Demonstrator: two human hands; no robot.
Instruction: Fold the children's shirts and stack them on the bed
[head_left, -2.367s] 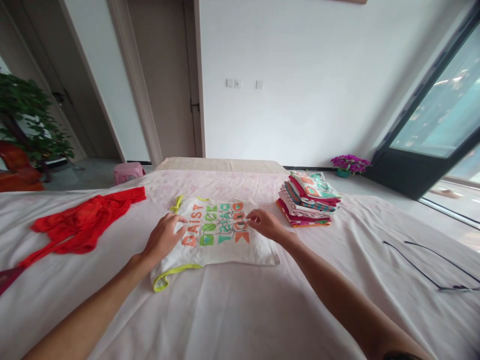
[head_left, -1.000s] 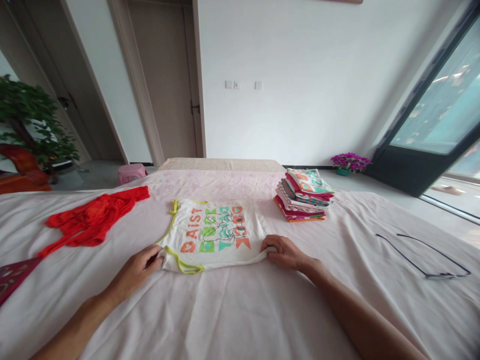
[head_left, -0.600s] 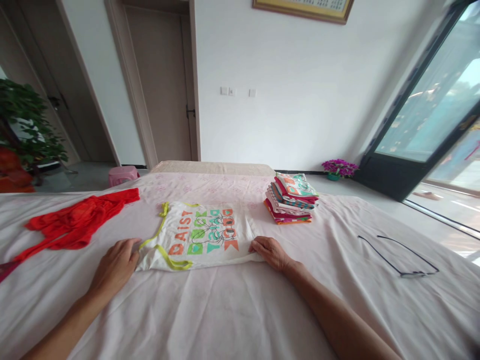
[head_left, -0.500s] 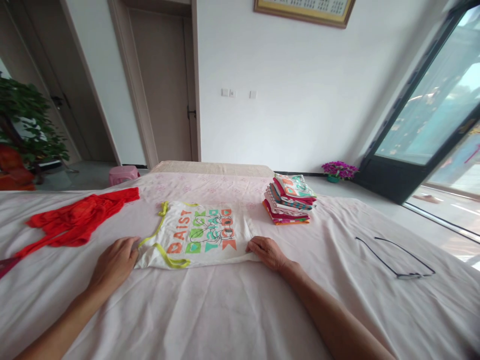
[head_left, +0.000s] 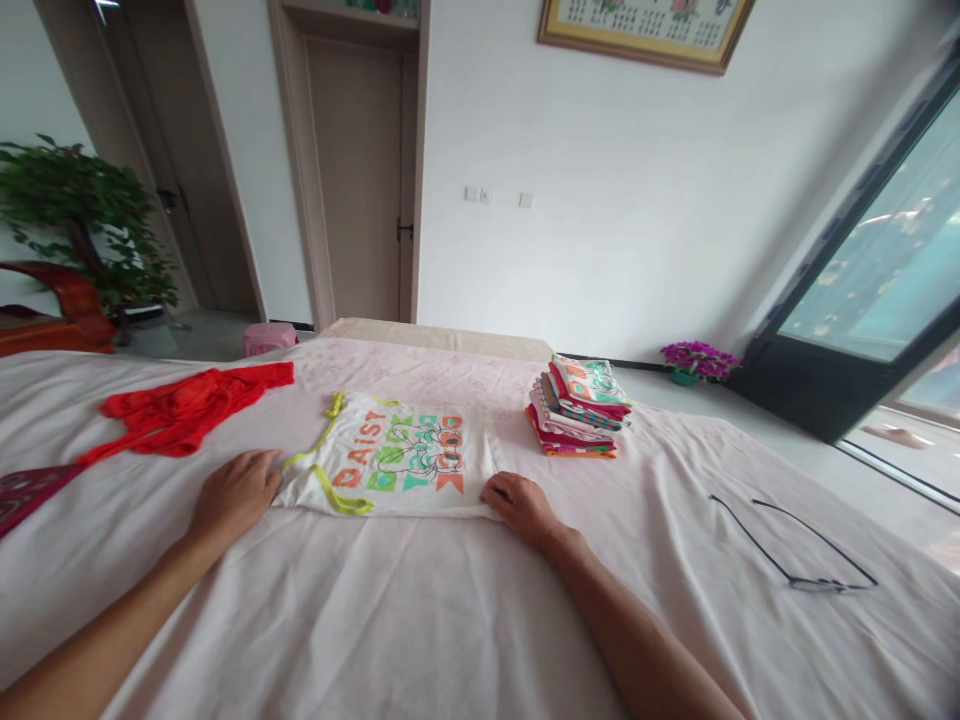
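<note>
A white tank top (head_left: 409, 450) with yellow-green trim and coloured "DAISY" lettering lies spread on the bed in front of me, its neck end toward the left. My left hand (head_left: 238, 492) is closed at the near strap corner, fingertips pinching the cloth. At the opposite end, my right hand (head_left: 517, 508) has its fingers curled on the near hem corner. Just beyond my right hand stands a stack of folded clothes (head_left: 577, 408), another printed white piece on top.
Crumpled red clothing (head_left: 195, 408) lies left, beside a dark red printed cloth (head_left: 34, 492). Eyeglasses (head_left: 814, 582) rest on the pale sheet (head_left: 420, 620) at right. Past the bed are a pink stool (head_left: 270, 338), a leafy plant (head_left: 82, 215) and purple flowers (head_left: 699, 360).
The view has turned slightly left and tilted. Both hands stay at the same two corners of the tank top, whose near edge sits a little higher in the picture.
</note>
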